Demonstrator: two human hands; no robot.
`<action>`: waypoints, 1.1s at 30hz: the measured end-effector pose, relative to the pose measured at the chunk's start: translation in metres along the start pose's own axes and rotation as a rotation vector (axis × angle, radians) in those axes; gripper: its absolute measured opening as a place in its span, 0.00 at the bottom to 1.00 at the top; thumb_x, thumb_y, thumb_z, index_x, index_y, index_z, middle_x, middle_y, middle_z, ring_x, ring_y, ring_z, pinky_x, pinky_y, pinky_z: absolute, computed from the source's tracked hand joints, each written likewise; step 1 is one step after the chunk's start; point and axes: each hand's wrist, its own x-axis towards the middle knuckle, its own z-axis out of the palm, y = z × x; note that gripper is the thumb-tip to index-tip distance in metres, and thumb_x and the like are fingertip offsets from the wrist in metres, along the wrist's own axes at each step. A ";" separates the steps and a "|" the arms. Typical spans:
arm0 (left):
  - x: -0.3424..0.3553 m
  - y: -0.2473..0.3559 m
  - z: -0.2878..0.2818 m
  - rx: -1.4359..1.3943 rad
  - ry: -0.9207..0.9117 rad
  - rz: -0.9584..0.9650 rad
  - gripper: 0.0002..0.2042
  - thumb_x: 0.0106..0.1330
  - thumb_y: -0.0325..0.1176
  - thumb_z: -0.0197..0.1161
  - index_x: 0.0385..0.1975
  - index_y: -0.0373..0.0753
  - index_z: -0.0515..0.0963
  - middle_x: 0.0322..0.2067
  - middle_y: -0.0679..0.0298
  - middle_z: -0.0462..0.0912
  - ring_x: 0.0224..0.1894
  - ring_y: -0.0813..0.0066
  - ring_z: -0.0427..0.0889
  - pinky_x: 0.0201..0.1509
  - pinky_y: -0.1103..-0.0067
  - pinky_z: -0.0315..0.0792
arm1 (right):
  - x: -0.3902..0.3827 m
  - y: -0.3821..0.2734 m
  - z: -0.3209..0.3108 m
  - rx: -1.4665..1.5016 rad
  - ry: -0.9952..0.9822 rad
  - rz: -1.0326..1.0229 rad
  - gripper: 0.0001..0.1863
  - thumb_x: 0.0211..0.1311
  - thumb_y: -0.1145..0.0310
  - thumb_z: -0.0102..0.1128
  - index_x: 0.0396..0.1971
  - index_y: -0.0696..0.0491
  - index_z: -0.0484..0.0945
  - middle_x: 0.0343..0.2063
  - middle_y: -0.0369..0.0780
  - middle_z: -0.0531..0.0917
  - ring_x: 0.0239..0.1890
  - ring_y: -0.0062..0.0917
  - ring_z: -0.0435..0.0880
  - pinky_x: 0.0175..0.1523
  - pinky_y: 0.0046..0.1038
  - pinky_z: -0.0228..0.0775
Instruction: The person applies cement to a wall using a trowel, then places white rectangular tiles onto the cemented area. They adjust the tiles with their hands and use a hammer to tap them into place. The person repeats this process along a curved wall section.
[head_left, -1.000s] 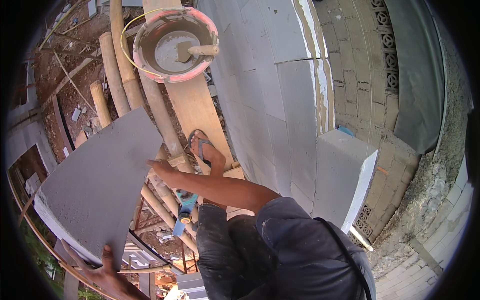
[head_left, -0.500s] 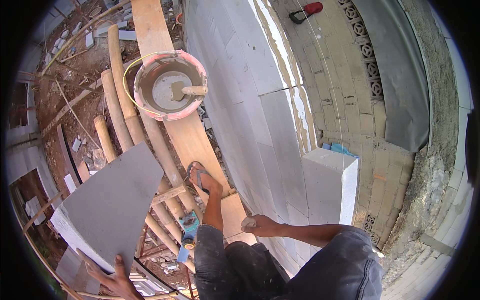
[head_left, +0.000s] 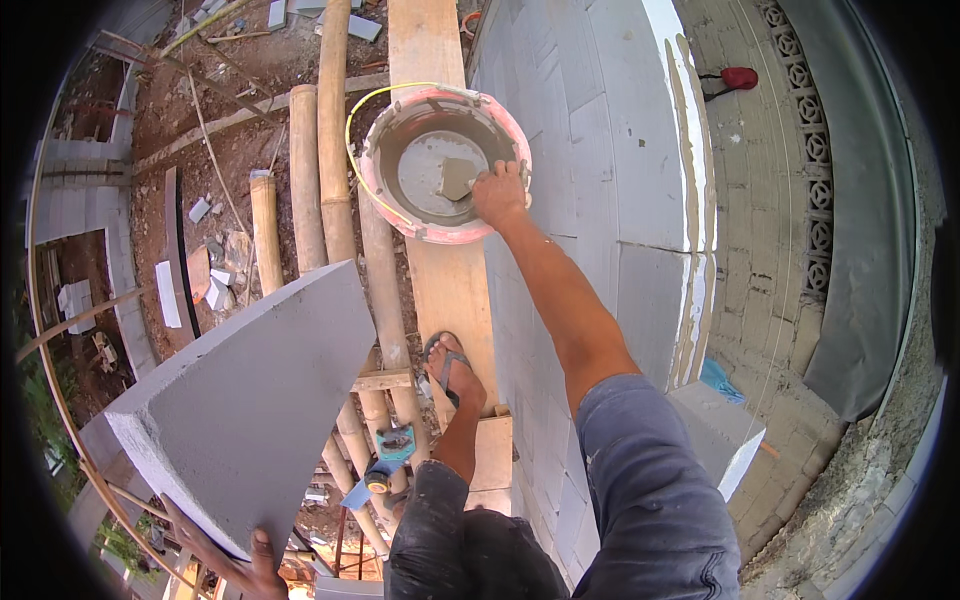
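My left hand [head_left: 240,570] grips the lower end of a large grey lightweight concrete block [head_left: 260,390], thumb on its broad face and fingers beneath. The block is tilted at my left, above bamboo poles. My right arm stretches forward to a red-rimmed bucket [head_left: 378,190] with a yellow handle. There my right hand [head_left: 500,195] is closed around the handle of a trowel [head_left: 457,179]. The trowel's blade lies on wet grey mortar [head_left: 420,165] in the bucket, and my fingers cover most of its handle.
A wooden plank [head_left: 450,285] carries the bucket and my sandaled foot, beside bamboo poles [head_left: 335,130]. A block wall [head_left: 560,270] rises at the right, with mortar along its top and another block [head_left: 715,430] on it. A teal-and-blue tool [head_left: 392,450] rests on the poles.
My right hand has moved from near my knee forward to the bucket and closed on the trowel handle. The left hand still holds the block. The view has shifted, moving the scene rightward.
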 end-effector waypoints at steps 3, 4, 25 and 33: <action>0.004 -0.001 0.001 0.027 0.076 0.129 0.47 0.55 0.60 0.65 0.71 0.40 0.57 0.69 0.50 0.58 0.70 0.49 0.56 0.70 0.50 0.51 | 0.028 -0.018 -0.016 -0.012 -0.165 0.022 0.12 0.65 0.63 0.53 0.39 0.48 0.85 0.38 0.36 0.86 0.48 0.29 0.76 0.48 0.33 0.63; 0.004 -0.001 -0.001 0.037 0.095 0.186 0.44 0.56 0.57 0.67 0.69 0.39 0.60 0.68 0.50 0.61 0.69 0.49 0.60 0.69 0.51 0.54 | 0.025 -0.026 -0.034 -0.030 -0.155 -0.016 0.12 0.65 0.63 0.53 0.39 0.48 0.85 0.38 0.37 0.86 0.49 0.29 0.76 0.48 0.34 0.65; -0.006 -0.003 -0.009 0.056 -0.047 0.041 0.51 0.58 0.65 0.63 0.74 0.41 0.47 0.73 0.47 0.47 0.74 0.44 0.48 0.74 0.46 0.42 | -0.008 0.027 -0.020 0.589 -0.387 0.094 0.21 0.43 0.64 0.58 0.39 0.57 0.83 0.39 0.49 0.86 0.43 0.44 0.85 0.50 0.40 0.77; 0.003 0.002 -0.005 -0.009 -0.065 0.005 0.50 0.57 0.64 0.57 0.74 0.40 0.48 0.72 0.49 0.48 0.74 0.49 0.45 0.73 0.49 0.41 | -0.044 0.024 -0.003 0.706 -0.278 0.201 0.24 0.40 0.65 0.56 0.42 0.57 0.83 0.37 0.54 0.85 0.43 0.46 0.84 0.50 0.43 0.75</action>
